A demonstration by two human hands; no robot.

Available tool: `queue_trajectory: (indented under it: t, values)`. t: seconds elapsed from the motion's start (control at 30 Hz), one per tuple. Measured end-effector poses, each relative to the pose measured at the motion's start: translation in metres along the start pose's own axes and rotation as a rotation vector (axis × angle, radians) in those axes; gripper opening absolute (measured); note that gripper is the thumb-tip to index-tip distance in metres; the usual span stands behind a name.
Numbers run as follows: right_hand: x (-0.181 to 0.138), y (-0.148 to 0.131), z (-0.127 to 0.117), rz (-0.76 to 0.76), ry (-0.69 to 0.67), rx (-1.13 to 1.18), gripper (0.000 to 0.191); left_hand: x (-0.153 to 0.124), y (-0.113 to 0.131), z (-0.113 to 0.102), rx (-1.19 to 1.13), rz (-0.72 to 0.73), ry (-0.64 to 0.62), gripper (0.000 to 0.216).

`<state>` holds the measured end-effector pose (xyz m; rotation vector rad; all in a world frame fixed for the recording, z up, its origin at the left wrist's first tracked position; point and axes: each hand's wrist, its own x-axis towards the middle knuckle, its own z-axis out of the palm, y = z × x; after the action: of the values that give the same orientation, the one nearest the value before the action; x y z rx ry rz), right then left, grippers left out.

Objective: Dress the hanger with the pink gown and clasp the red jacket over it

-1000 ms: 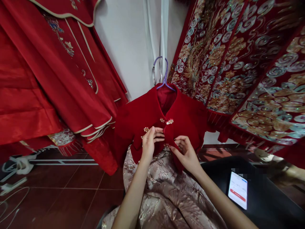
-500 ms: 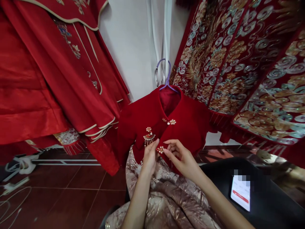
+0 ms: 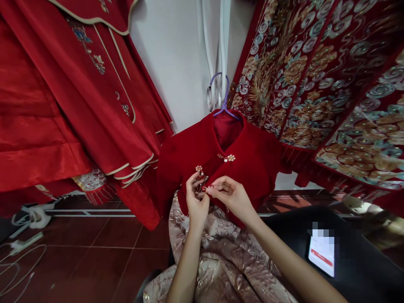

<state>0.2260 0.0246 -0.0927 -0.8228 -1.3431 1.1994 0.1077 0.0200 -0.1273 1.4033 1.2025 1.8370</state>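
A red velvet jacket (image 3: 254, 145) with a stand collar hangs on a purple hanger (image 3: 225, 99) in front of me. A pearl flower clasp (image 3: 229, 158) joins its collar opening. Lower on the front, my right hand (image 3: 235, 198) pinches a second beaded clasp (image 3: 207, 189) between thumb and fingertips, partly covering it. My left hand (image 3: 197, 204) is at the other side of this clasp, its fingers curled over the jacket front and its thumb close to the clasp. Those fingers partly hide a tasselled brooch (image 3: 198, 168). Beneath the jacket spreads a pale patterned skirt (image 3: 217, 261).
Red garments with cream piping (image 3: 107, 97) hang at left, and a heavily embroidered red garment (image 3: 303, 80) hangs at right. A lit phone (image 3: 322, 254) rests on a black seat (image 3: 284, 231). White cables (image 3: 27, 256) and a power strip lie on the tiled floor (image 3: 97, 265).
Both hands have moved slightly up, and the right hand has shifted a little left. The lower clasp is now tilted and mostly covered by my fingers. The left fingers have curled over the brooch.
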Motion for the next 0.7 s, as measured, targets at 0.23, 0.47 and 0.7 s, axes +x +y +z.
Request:
queue_trajectory:
  t: [0.23, 0.47, 0.7]
  values:
    - [0.031, 0.015, -0.015, -0.137, 0.181, -0.111, 0.032, 0.009, -0.005, -0.007, -0.022, -0.029, 0.005, 0.035]
    - [0.03, 0.02, -0.02, -0.235, 0.08, -0.342, 0.027, 0.014, 0.002, -0.009, -0.021, -0.064, -0.051, 0.04]
    - [0.028, 0.018, -0.016, -0.28, 0.078, -0.369, 0.025, 0.013, 0.0, -0.007, 0.055, -0.028, -0.067, 0.037]
